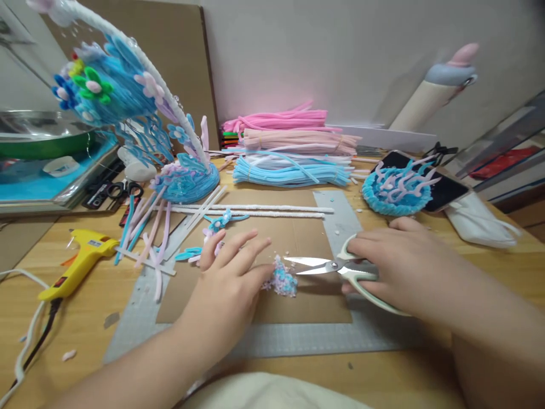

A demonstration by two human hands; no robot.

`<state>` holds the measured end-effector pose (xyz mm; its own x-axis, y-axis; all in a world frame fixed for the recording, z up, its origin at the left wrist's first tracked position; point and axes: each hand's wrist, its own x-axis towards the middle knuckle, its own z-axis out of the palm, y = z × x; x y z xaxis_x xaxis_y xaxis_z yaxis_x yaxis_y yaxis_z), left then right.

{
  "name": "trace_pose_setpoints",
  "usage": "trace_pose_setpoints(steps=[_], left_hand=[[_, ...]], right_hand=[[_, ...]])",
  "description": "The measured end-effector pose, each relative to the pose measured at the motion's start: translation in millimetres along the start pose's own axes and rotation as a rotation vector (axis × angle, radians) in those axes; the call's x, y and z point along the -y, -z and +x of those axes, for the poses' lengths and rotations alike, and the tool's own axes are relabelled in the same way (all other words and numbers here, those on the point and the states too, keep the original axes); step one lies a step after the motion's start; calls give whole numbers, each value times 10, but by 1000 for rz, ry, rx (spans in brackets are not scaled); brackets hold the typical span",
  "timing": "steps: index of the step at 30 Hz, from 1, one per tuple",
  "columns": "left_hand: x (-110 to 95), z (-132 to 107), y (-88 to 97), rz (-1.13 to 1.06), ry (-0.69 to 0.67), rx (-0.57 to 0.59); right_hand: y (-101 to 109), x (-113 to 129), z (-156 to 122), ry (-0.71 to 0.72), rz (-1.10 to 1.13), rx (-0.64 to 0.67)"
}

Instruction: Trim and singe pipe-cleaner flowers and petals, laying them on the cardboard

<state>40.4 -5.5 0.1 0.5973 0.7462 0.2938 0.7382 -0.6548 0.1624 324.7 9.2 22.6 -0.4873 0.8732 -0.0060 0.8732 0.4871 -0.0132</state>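
Tuft [284, 282] of pale blue, pink and white pipe-cleaner fuzz is seen at frame centre, lying on the brown cardboard sheet [298, 227] that is laid over the grey cutting mat [340, 335].

Left hand [230, 278]: fingers are spread wide and held flat. Nothing is gripped; the tuft's left edge is only touched by the lowest fingertips.

Right hand [395, 261]: closed around the handles of the scissors [336, 267]. The blades are parted narrowly and pointed left, with the tips at the tuft's upper right edge. Whether fibres are already between the blades cannot be told.

Step judged: trimming of the tuft.

How it is judged best done:
- The tuft should be pinned firmly at its left side, since loose fuzz is likely to be pushed away by the closing blades.
- Fingertips should be held clear of the blade line; they are near it now.
- Small snips with the blade tips are preferred, because a wire core may be hidden in the fuzz and cannot be seen.
- Blades should be held low and level with the cardboard so that an even cut is had.
- Cutting should be confined to the cardboard, away from the loose white rods [255, 210] at upper centre.

The yellow glue gun [80, 258] is parked at left, well apart from both hands.
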Motion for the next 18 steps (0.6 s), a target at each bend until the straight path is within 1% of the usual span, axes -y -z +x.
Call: trace_pose_setpoints(steps=[2, 3, 4, 5, 7, 9, 11, 13, 15, 18], left_hand=[[61, 78, 61, 21, 17, -17], [116, 128, 99, 40, 47, -17], [189, 185, 137, 72, 94, -18], [275, 247, 171, 130, 170, -3], [471, 370, 214, 203, 281, -40], [649, 470, 212, 245, 334, -16], [769, 530, 169, 255, 345, 34], [825, 559, 107, 243, 332, 88], [841, 574, 54, 217, 318, 118], [833, 603, 47, 176, 334, 102]], right_hand=[[8, 12, 11, -8, 10, 28], [11, 21, 18, -13, 17, 45], [13, 31, 24, -19, 23, 63], [14, 41, 30, -23, 28, 75], [10, 58, 36, -27, 40, 81], [3, 70, 38, -21, 56, 65], [-4, 79, 35, -9, 73, 49], [-5, 84, 32, -1, 84, 47], [-4, 87, 33, 4, 93, 45], [-8, 90, 45, 16, 99, 12]])
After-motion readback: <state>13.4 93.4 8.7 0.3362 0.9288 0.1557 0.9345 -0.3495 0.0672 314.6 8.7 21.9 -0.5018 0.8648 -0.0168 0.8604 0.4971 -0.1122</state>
